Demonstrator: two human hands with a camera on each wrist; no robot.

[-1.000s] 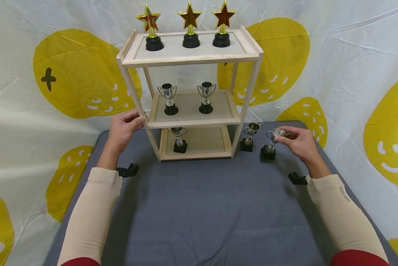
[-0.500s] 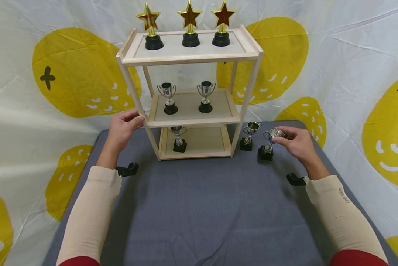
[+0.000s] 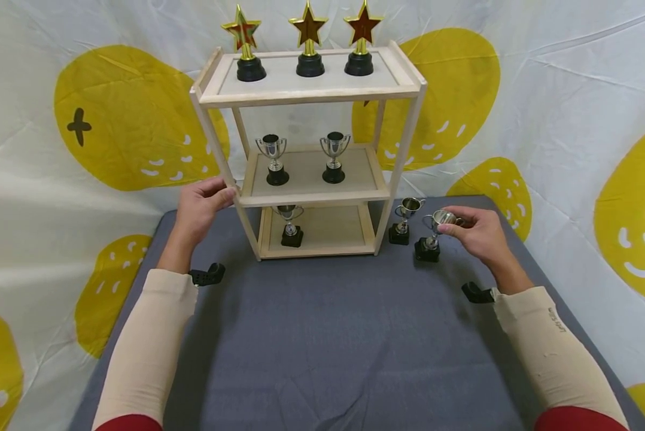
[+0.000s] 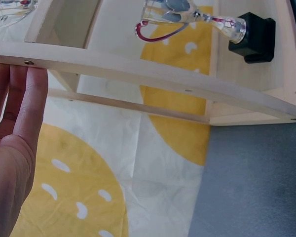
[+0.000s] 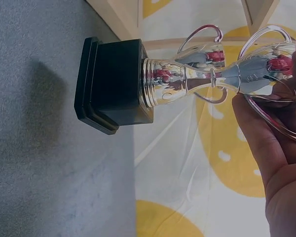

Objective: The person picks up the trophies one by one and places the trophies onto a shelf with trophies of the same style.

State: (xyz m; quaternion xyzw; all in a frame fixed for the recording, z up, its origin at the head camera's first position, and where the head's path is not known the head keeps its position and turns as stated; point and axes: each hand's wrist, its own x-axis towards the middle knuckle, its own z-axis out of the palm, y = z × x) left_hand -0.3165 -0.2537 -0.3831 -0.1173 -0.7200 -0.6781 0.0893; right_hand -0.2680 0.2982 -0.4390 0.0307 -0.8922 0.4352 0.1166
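Note:
My right hand [image 3: 477,232] pinches a silver trophy cup [image 3: 432,242] by its bowl and handle, right of the shelf rack. In the right wrist view its square black base [image 5: 116,81] hangs just above the cloth, and a shadow lies below. Another silver trophy cup [image 3: 401,229] stands between it and the rack. My left hand [image 3: 197,209] holds the left front post of the wooden shelf rack [image 3: 316,199] at middle-shelf height. In the left wrist view its fingers [image 4: 27,101] lie against the post; the thumb is out of view there.
Three gold star trophies [image 3: 309,64] stand on the top shelf. Two silver cups [image 3: 334,173] with round bases are on the middle shelf. One square-based cup [image 3: 291,236] sits at the left of the bottom shelf. Grey cloth [image 3: 312,335] covers the table; a patterned curtain [image 3: 559,120] hangs behind.
My right hand has carried the trophy cup slightly left, closer to the cup beside the rack. The left hand has stayed on the rack's post.

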